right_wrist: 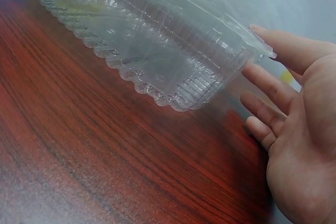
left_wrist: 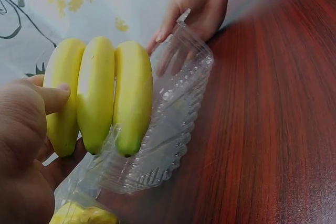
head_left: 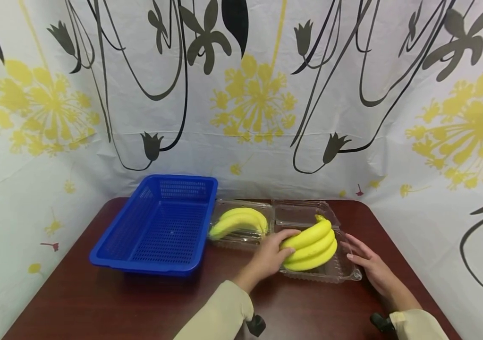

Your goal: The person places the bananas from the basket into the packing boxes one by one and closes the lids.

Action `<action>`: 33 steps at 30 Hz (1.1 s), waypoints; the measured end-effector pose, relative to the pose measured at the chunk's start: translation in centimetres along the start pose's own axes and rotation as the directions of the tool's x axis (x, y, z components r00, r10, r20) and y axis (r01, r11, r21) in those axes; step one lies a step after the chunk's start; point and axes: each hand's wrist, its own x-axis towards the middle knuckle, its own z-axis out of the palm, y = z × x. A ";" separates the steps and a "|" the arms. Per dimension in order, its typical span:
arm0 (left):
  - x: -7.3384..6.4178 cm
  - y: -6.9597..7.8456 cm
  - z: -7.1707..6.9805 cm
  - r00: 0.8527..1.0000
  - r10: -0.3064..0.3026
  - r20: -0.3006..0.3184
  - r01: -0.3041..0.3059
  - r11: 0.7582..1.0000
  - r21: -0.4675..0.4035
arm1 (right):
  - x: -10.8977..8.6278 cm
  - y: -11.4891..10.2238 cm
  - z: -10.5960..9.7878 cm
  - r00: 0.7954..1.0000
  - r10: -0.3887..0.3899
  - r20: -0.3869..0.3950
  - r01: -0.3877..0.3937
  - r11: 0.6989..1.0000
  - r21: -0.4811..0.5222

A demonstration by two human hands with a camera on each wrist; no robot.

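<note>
My left hand (head_left: 269,254) grips a bunch of three yellow bananas (head_left: 312,246) with greenish tips. In the left wrist view its thumb lies across one banana of the bunch (left_wrist: 95,95). The bananas are over an open clear plastic clamshell box (head_left: 336,271); whether they touch its bottom I cannot tell. At the box's right side is my right hand (head_left: 370,267). In the right wrist view, the fingers of that hand (right_wrist: 310,114) are spread and rather straight, with the thumb and forefinger against the corner of the clear box (right_wrist: 152,61).
A second clear clamshell box (head_left: 241,243) with bananas (head_left: 241,219) inside stands left of the first. Further left is a blue perforated plastic basket (head_left: 166,236). All rest on a dark red-brown wooden table (head_left: 148,307), with a patterned cloth (head_left: 266,165) hanging behind.
</note>
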 end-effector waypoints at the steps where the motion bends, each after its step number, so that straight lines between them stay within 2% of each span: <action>1: 0.0 0.0 0.1 1.000 -0.002 0.006 0.001 1.000 0.017 | 0.0 0.0 0.0 1.000 0.000 -0.001 0.000 1.000 0.003; 8: 0.3 0.1 0.8 0.998 -0.012 0.065 0.001 0.985 0.174 | -0.1 0.0 0.1 1.000 -0.006 0.007 0.006 1.000 0.010; 14: 0.2 0.1 1.4 0.994 0.018 0.112 -0.051 0.952 0.302 | -0.1 -0.1 0.1 1.000 -0.010 0.009 0.010 1.000 0.017; 18: 0.1 -0.2 1.7 0.991 0.030 0.129 -0.072 0.940 0.334 | -0.1 0.0 0.1 1.000 0.004 0.001 -0.004 1.000 0.001; 27: 0.3 -0.5 2.3 0.992 0.041 0.115 -0.079 0.936 0.342 | 0.0 0.1 0.1 1.000 0.017 -0.002 -0.017 1.000 0.004; 30: 0.4 -0.3 2.6 0.995 0.041 0.094 -0.073 0.929 0.364 | 0.0 0.1 0.1 1.000 0.019 -0.004 -0.019 1.000 0.008; 33: 0.6 0.0 2.8 0.998 0.025 0.060 -0.047 0.911 0.410 | 0.1 0.1 0.2 1.000 0.018 -0.011 -0.018 1.000 0.003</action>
